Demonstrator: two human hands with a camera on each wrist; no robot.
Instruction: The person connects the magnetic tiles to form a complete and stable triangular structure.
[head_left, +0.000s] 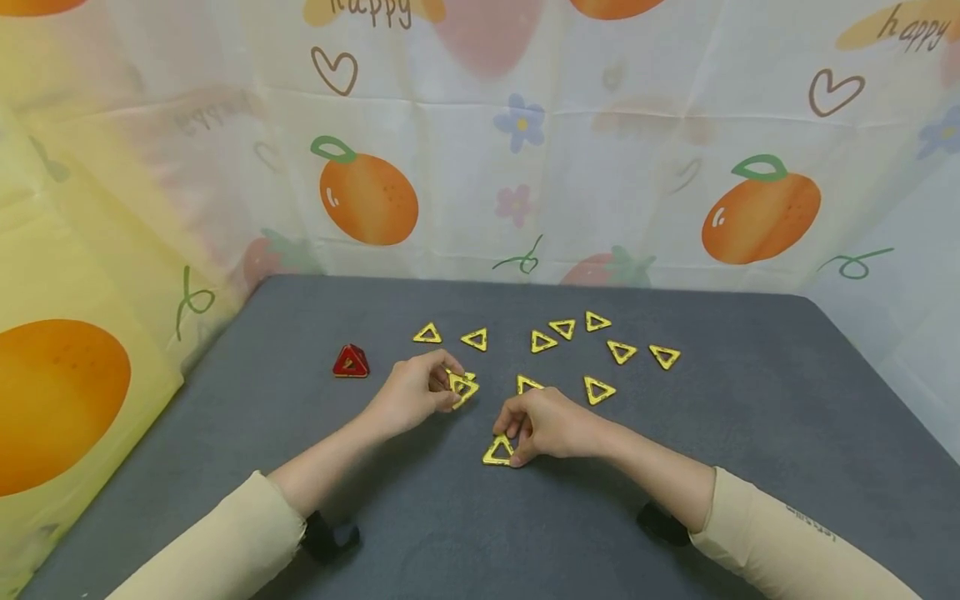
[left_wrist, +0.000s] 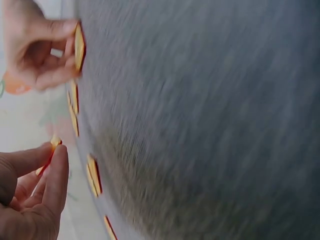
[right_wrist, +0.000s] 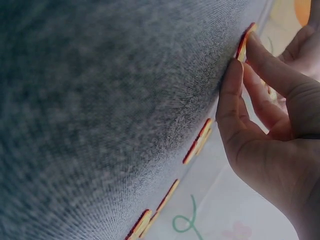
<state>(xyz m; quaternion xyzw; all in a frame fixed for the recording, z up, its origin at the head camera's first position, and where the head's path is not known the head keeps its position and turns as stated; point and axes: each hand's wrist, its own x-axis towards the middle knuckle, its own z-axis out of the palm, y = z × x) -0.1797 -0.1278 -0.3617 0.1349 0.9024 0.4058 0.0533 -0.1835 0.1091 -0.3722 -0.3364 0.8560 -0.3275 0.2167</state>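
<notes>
My left hand (head_left: 417, 388) pinches a yellow triangular frame tile (head_left: 462, 388) between thumb and fingers, tilted above the table; a bit of yellow shows behind its top edge. In the left wrist view this tile (left_wrist: 56, 142) has a red edge. Nearer the front, my right hand (head_left: 555, 423) holds another yellow triangle tile (head_left: 498, 452) by its right side, low at the tabletop. The right wrist view shows that tile (right_wrist: 244, 44) between thumb and forefinger, with a red underside. Just behind the right hand lies a partly hidden triangle tile (head_left: 527, 383).
A small red pyramid (head_left: 351, 362) stands at the left on the dark grey table (head_left: 480, 533). Several yellow triangle tiles (head_left: 621, 352) lie scattered towards the back and right. A printed cloth (head_left: 465, 183) hangs behind the table.
</notes>
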